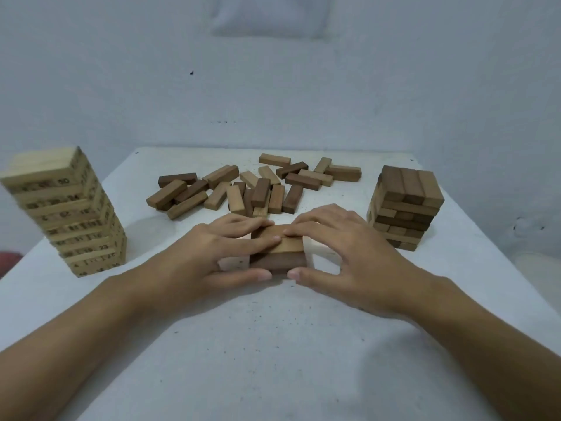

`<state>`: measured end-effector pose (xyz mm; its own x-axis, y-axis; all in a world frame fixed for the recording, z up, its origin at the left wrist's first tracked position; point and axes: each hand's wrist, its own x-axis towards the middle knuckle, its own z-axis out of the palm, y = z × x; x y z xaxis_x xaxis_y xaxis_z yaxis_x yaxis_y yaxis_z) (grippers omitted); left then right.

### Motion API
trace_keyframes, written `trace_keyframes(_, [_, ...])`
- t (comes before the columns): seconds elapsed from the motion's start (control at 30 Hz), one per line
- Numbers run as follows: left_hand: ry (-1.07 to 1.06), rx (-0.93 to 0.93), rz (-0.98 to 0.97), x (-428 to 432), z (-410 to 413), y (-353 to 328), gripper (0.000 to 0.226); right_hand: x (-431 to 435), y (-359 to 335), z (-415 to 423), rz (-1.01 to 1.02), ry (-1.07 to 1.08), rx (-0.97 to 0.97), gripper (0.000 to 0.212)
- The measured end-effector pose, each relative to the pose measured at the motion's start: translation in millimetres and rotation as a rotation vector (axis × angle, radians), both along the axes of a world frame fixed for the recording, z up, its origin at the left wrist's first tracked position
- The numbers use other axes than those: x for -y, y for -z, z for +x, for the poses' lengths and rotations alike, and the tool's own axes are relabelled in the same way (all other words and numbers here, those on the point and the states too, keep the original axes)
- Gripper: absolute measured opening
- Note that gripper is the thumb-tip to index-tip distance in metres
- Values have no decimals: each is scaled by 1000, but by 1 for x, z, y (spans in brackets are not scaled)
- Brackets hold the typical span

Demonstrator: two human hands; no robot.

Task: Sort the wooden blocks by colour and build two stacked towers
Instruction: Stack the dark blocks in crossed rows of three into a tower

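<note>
Far left, near the desk [273,344] edge: the pale numbered tower [69,214] stands tall, layers a bit uneven but upright. Looks done or close to it, so leave it alone.

Your left hand [212,253] is curled on the left end of the brown block set [277,253], fingers laid over the top, thumb against the front face. The set sits on the desk at centre, just in front of you: a few brown blocks side by side, light one on top of a darker one at the front. Can't tell the exact count, your fingers cover part of it.

Behind it, mid-desk, the loose pile [243,189] of dark and mid-brown blocks lies scattered, not yet stacked.

Your right hand [343,250] mirrors the left: fingers over the top right end, thumb at the front, so both hands squeeze the set from either side.

Far right: the brown tower [406,208], shorter than the pale one, crosswise layers, top row of three.

Step in hand, as I read it: squaring up one layer's worth of brown blocks before it goes on the brown tower. Next move needs even pressure from both sides so the set lifts as one, then a carry to the right w/o brushing the pile, and a flat set-down crosswise to the top row. Go easy, since a nudge could shift the layers.
</note>
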<state>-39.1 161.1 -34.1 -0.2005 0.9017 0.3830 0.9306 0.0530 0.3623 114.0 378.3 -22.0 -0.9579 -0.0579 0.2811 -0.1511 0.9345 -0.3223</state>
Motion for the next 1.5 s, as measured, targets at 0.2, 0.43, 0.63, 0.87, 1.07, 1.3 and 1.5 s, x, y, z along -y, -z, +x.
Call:
trace_keyframes(0.2, [52, -41, 188, -8, 10, -48, 50, 1, -42, 15, 58, 38, -263, 46])
trace_keyframes(0.43, [125, 106, 240, -58, 8, -88, 47, -30, -74, 26, -19, 121, -388, 39])
trace_keyframes(0.63, [134, 166, 229, -125, 13, -99, 44, -74, -74, 46, -144, 243, -379, 39])
trace_keyframes(0.87, [164, 241, 124, -178, 17, -88, 42, -113, -61, 58, -218, 374, -258, 44])
trace_keyframes(1.07, [159, 225, 74, -189, 18, -78, 39, -121, -52, 58, -195, 412, -180, 46])
trace_keyframes(1.3, [140, 281, 27, -187, 20, -65, 47, -120, -41, 59, -306, 437, -141, 42])
trace_keyframes(1.5, [25, 553, 106, -181, 43, -40, 81, -100, -23, 61, -683, 486, -257, 59])
